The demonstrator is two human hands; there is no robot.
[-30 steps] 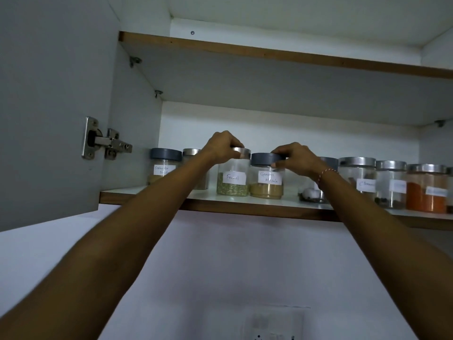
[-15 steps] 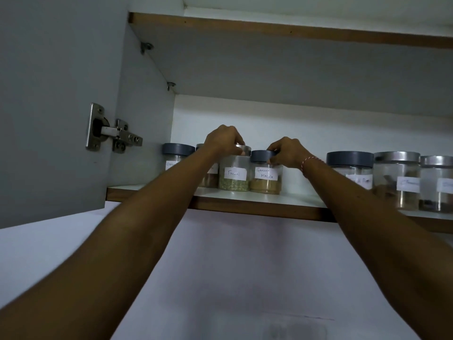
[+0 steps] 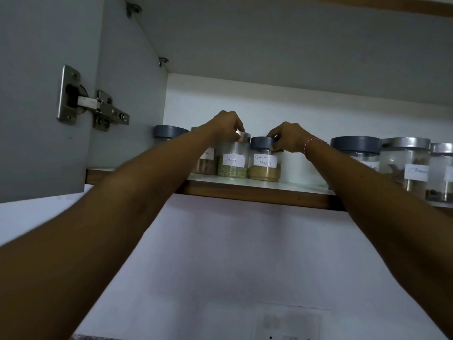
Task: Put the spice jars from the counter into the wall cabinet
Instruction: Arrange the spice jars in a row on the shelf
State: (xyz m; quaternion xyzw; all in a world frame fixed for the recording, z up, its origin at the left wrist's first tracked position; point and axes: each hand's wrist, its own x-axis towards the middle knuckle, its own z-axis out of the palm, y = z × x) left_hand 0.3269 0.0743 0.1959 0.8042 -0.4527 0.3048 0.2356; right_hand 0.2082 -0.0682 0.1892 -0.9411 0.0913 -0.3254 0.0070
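Steel-lidded Fennel jar (image 3: 232,159) and Garam Masala jar (image 3: 264,165) now sit further back at 12 o'clock on the shelf (image 3: 257,193); your left hand (image 3: 226,125) and right hand (image 3: 285,136) still pinch their lids.

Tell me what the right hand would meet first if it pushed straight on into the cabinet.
Probably the cabinet's white back wall. The right hand grips the lid of the Garam Masala jar, and no jar shows behind it, though depth is hard to judge.
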